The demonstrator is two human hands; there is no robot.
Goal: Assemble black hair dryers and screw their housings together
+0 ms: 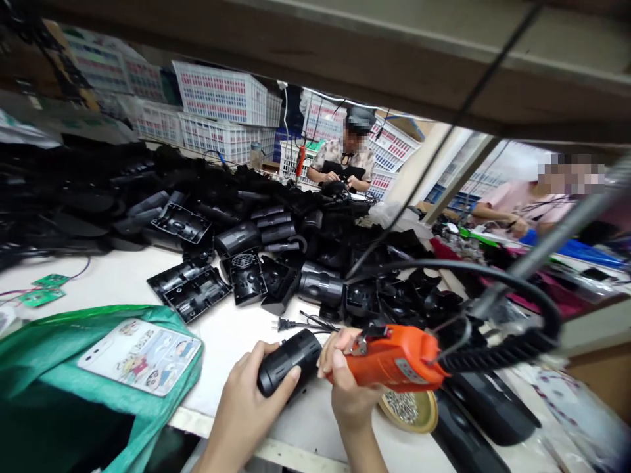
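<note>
My left hand [244, 394] grips a black cylindrical plastic housing [288, 362] lying on the white bench near the front edge. My right hand [345, 384] holds an orange electric screwdriver [394, 358], its nose pointed left at the end of the housing. A thick black coiled cable [497, 351] runs from the screwdriver's rear up and to the right. Just below the screwdriver sits a small yellow dish of screws [409, 410].
A big heap of black plastic shells [236, 243] covers the bench behind. A phone in a cartoon case [140, 355] lies on a green bag [44, 355] at left. Green circuit boards [42, 289] sit far left. Two other people work beyond, by white crates [221, 92].
</note>
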